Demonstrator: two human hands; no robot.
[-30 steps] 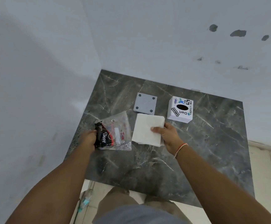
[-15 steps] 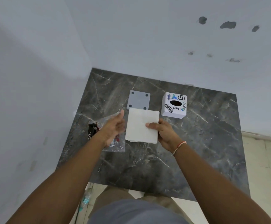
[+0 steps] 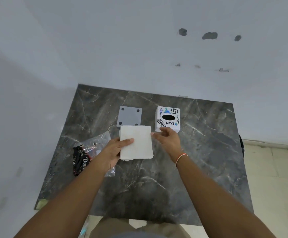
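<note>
Dark marbled stone forms the one table (image 3: 200, 152) in view. All positions below are referenced to the single white box (image 3: 168, 118), which bears stickers and an oval hole in its top face.

Inventory:
- One grey square plate (image 3: 129, 116) with four corner holes, left of the box.
- One stack of white tissues (image 3: 136, 142), left of the box and nearer the person; its far edge overlaps the plate's near edge.
- One clear plastic bag (image 3: 95, 143) holding one black packet (image 3: 80, 162), far left of the box, beyond the stack.
- Two hands.

Hand state: the left hand (image 3: 113, 149) grips the stack at its left edge, thumb on top, fingers beneath. The right hand (image 3: 169, 140) sits just in front of the box, fingers loosely curled, fingertips at the stack's right edge; whether they pinch a tissue cannot be told.

Change since the earlier frames: the left hand, previously on the bag and then open above it, has taken the stack. The right hand, previously holding the stack, now reaches only its edge.
</note>
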